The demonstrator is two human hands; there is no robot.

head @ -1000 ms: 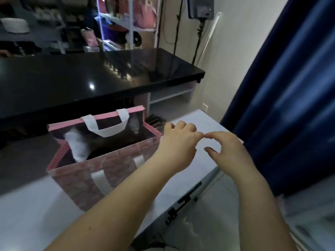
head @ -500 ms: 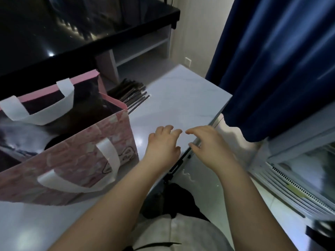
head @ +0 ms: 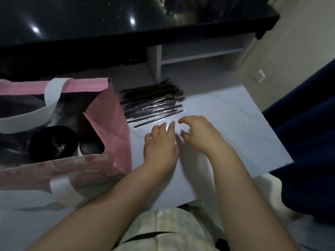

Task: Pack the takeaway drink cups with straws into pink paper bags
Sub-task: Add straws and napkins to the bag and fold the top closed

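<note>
The white table (head: 235, 127) carries everything. On its left part stands one pink paper bag (head: 112, 131), upright, its mouth gaping and its white handles flopped outward. Just beside the bag, on the far side of the table, lies a heap of wrapped black straws (head: 152, 104), one or two strays trailing off its near edge.

Down in the bag I can see two cups (head: 52, 144) side by side, dark lids up, so that part of the packing looks done for this bag. I see no straw in there, though the bag's inside is dim and partly hidden. By my reckoning the straws are what is left, and then any further bags, none of which are in sight.

Both hands are over the bare table just short of the strays. The left hand (head: 160, 145) has its grip apart, fingers stretched forward. The right hand (head: 199, 133) has its fingers loosely crooked and its grip apart too, with nothing in it that I can see.
</note>
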